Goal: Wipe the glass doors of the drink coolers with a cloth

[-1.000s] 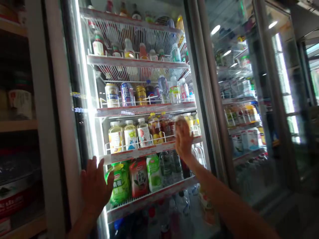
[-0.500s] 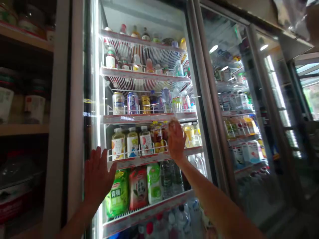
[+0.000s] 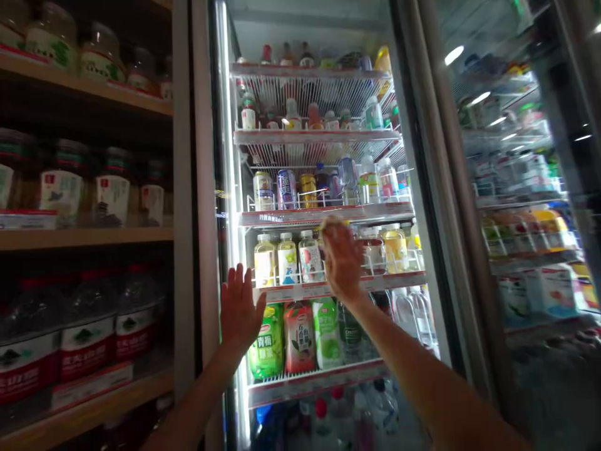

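Observation:
My right hand [image 3: 345,263] is raised in front of the middle of the glass door [image 3: 310,28] of a lit drinks cooler. A small beige cloth [image 3: 332,227] shows at its fingertips, pressed under the fingers and partly hidden by them. My left hand [image 3: 240,308] is flat with the fingers up and the thumb apart, at the door's lower left edge, and holds nothing. Behind the hands, juice bottles [image 3: 311,257] stand on a wire shelf. Below them are a green bottle [image 3: 267,344] and a red bottle [image 3: 299,338].
Left of the cooler, wooden shelves [image 3: 89,238] hold jars [image 3: 101,56], dark bottles [image 3: 113,188] and large bottles with red labels [image 3: 89,344]. A metal door frame [image 3: 451,188] stands at the right, with another stocked cooler [image 3: 526,200] beyond it.
The view has turned left, so more of the wooden shelves shows. My right hand with the cloth has shifted left across the door. My left hand stays near the door's left edge.

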A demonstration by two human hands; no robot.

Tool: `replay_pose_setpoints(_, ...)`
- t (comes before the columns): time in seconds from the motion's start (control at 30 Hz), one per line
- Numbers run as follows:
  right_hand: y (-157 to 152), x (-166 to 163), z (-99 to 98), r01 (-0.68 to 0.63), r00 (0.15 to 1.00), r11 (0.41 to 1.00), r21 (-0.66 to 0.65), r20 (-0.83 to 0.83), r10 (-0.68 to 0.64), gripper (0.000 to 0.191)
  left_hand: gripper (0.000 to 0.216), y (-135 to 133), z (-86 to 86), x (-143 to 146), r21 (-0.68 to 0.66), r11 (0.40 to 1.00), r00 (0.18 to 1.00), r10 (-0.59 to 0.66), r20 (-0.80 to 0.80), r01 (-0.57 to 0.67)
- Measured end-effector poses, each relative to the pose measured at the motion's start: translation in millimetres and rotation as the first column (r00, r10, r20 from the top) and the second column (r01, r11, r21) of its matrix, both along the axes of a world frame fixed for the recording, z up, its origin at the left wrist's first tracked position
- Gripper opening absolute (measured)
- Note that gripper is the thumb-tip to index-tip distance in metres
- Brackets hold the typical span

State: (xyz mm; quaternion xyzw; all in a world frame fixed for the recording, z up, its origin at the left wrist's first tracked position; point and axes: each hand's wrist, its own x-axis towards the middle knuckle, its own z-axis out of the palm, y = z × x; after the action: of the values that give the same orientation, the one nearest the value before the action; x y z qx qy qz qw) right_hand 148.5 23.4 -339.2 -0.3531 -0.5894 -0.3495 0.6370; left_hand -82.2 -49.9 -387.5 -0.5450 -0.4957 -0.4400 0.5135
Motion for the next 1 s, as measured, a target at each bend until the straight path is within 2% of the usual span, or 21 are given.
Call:
replay_pose_setpoints(0.03,-11.7,-24.1,-7.6,-0.027,0.989,1.0,0.013,0.143,0.025,0.053,0.062,-1.5,0.8,-0.6,-0.004,1.0,1.0,-0.01,-0.008,0.01)
replay_pose_setpoints(0.1,-29.9,-58.2,-22.8,-0.08,0.913,0.996,0.039,0.404,0.057,0.058,0.062,-5.1,2.6,-3.6,-0.01,0.999,0.999,-0.03,-0.017,0.03)
replay_pose_setpoints(0.17,-33.3,-60.1,-30.5,-0.098,0.851,0.993,0.059,0.522,0.053,0.059,0.062,-8.6,3.9,-9.2,0.002,0.999,0.999,-0.044,0.004,0.044)
replay_pose_setpoints(0.23,-20.5,-31.1,-26.1,-0.059,0.901,0.997,0.059,0.434,0.028,0.056,0.062,-11.1,4.0,-16.0,0.008,0.999,0.998,-0.044,0.037,0.044)
replay_pose_setpoints(0.3,-0.1,8.0,-12.2,0.007,0.989,1.0,0.016,0.15,-0.009,0.051,0.06,-12.8,3.2,-21.9,-0.01,0.999,0.998,-0.036,0.045,0.036)
replay_pose_setpoints(0.37,14.2,30.0,1.9,0.035,0.991,0.998,-0.046,-0.13,-0.041,0.049,0.059,-13.8,2.6,-25.1,-0.034,0.999,0.999,-0.027,0.032,0.029)
replay_pose_setpoints(0.4,15.2,28.8,5.5,0.028,0.979,0.997,-0.066,-0.2,-0.041,0.049,0.059,-14.2,2.7,-25.6,-0.04,0.999,0.999,-0.025,0.029,0.026)
replay_pose_setpoints(0.43,11.5,19.2,5.3,0.01,0.978,0.997,-0.07,-0.208,-0.025,0.049,0.059,-14.6,2.9,-25.5,-0.043,0.999,0.999,-0.022,0.03,0.023)
replay_pose_setpoints(0.47,3.2,2.3,1.2,-0.018,0.989,0.998,-0.066,-0.148,0.008,0.05,0.059,-15.1,3.0,-25.2,-0.046,0.999,0.999,-0.019,0.031,0.02)
replay_pose_setpoints(0.53,-20.7,-42.2,-16.4,-0.091,0.989,0.994,-0.054,0.115,0.097,0.055,0.058,-16.5,2.3,-24.6,-0.049,0.999,0.999,-0.021,0.036,0.022)
replay_pose_setpoints(0.6,-41.5,-79.6,-37.6,-0.156,0.904,0.985,-0.073,0.392,0.172,0.063,0.057,-18.6,-1.5,-25.6,-0.048,0.998,0.999,-0.042,0.031,0.044)
replay_pose_setpoints(0.67,-47.7,-89.7,-49.9,-0.176,0.827,0.981,-0.079,0.528,0.191,0.066,0.057,-21.5,-8.9,-28.7,-0.034,0.997,0.998,-0.065,0.014,0.065)
replay_pose_setpoints(0.73,-38.3,-70.2,-45.9,-0.15,0.86,0.987,-0.057,0.484,0.159,0.064,0.058,-24.8,-18.3,-33.2,-0.025,0.997,0.997,-0.072,-0.026,0.072)
replay_pose_setpoints(0.83,-14.5,-26.0,-18.2,-0.073,0.986,0.996,-0.058,0.145,0.08,0.058,0.06,-29.0,-29.3,-39.4,-0.032,0.997,0.994,-0.072,-0.081,0.07)
replay_pose_setpoints(0.9,-8.3,-17.8,-5.5,-0.059,0.998,0.995,-0.077,-0.025,0.058,0.056,0.06,-30.2,-32.0,-41.6,-0.041,0.996,0.993,-0.077,-0.088,0.074)
replay_pose_setpoints(0.93,-10.6,-23.2,-6.2,-0.071,0.997,0.994,-0.081,-0.021,0.07,0.056,0.061,-30.2,-32.2,-42.0,-0.039,0.996,0.993,-0.082,-0.085,0.079)
replay_pose_setpoints(1.0,-23.9,-47.9,-23.9,-0.118,0.981,0.99,-0.076,0.147,0.128,0.059,0.061,-29.4,-31.2,-41.0,-0.033,0.995,0.994,-0.092,-0.063,0.09)
